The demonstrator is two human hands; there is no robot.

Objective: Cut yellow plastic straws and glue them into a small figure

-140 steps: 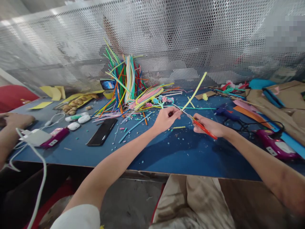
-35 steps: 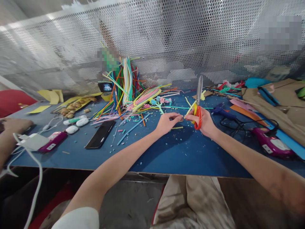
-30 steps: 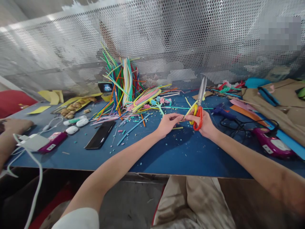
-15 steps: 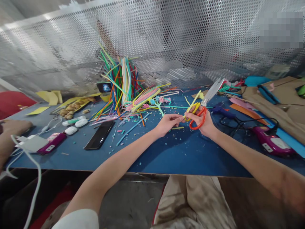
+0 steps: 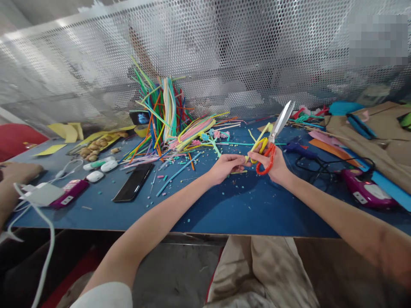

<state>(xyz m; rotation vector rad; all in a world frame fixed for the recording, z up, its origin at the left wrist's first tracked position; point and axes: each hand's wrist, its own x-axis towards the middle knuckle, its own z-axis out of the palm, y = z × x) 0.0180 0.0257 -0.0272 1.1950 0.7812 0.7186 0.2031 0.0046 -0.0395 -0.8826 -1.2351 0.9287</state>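
Observation:
My right hand is closed around scissors with one red-orange and one yellow handle loop. The blades point up and away from me and look nearly closed. My left hand is pinched on a pale yellow pipe cleaner, whose far part rises past my right fingers beside the scissors. My two hands almost touch at the fingertips, so the exact grip there is partly hidden. Just behind my left hand lies a mint-green pipe cleaner stem with blue and pink fuzzy bits near its top.
A large multicoloured pipe cleaner bundle stands at the back. A black phone and small clippings lie left of centre. Purple power strips, a blue glue gun and cardboard crowd the sides. Another person's hand rests far left.
The scissors have swung a little to the left and more upright, their blades now seen more edge-on. My hands stay nearly in place, still close together.

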